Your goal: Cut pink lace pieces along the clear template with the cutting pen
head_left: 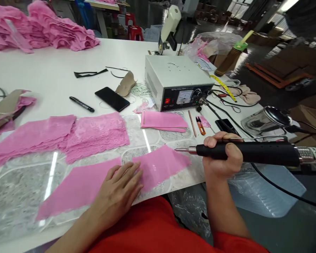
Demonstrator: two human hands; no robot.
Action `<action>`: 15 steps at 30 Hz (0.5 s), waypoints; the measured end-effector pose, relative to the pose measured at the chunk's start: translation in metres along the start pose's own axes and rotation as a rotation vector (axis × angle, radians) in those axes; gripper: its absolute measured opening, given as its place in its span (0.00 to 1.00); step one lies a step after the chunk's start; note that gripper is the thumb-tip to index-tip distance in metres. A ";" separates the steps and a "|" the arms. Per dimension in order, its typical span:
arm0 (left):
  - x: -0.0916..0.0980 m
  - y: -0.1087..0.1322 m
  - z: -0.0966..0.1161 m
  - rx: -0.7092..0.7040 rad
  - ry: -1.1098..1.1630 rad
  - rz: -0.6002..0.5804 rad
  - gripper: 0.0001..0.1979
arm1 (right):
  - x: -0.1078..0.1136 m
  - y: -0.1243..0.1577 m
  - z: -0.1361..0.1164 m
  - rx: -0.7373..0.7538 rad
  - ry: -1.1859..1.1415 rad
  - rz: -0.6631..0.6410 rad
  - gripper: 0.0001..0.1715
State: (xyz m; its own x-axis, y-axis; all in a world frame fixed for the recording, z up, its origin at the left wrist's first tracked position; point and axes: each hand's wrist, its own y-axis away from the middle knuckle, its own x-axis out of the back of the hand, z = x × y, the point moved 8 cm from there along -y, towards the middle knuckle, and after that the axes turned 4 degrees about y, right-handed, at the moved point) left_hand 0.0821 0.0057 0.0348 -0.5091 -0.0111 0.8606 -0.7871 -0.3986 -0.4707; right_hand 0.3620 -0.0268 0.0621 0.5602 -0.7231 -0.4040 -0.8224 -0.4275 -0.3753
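Observation:
My left hand (121,189) lies flat with fingers stretched over the inner edges of two pink fabric pieces, a left piece (79,186) and a right piece (159,167). Both pieces rest on a clear sheet over a grey patterned surface (21,196). In my right hand (223,158) is a black handheld tool (258,153) with a slim metal tip, fingers and thumb wrapped round its barrel. The tip points left, just above the right piece's outer end; whether it touches is unclear. Behind my left hand sit stacked pink lace pieces (97,135) and plain pink pieces (39,135).
A white control box (179,70) with a dial stands behind, its cables running right. Near it lie a folded pink stack (163,120), orange thread snips (200,125), a pencil (192,123), a phone (112,98) and a marker (81,104). A lidded glass jar (263,121) stands right.

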 end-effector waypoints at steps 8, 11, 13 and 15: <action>-0.023 -0.023 0.025 -0.103 0.113 -0.081 0.14 | 0.065 -0.007 -0.014 0.041 0.033 0.148 0.07; -0.029 -0.026 0.029 -0.132 0.116 -0.108 0.14 | 0.066 -0.007 -0.016 0.041 0.025 0.128 0.07; -0.031 -0.026 0.030 -0.139 0.104 -0.115 0.14 | 0.064 -0.007 -0.015 0.039 0.017 0.118 0.07; -0.032 -0.025 0.030 -0.139 0.095 -0.111 0.14 | 0.062 -0.006 -0.014 0.034 0.018 0.115 0.07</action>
State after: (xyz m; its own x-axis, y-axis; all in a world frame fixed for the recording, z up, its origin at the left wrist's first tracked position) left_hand 0.1287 -0.0118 0.0254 -0.4421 0.1149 0.8896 -0.8772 -0.2626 -0.4020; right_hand 0.4004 -0.0764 0.0508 0.4607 -0.7760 -0.4309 -0.8769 -0.3228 -0.3562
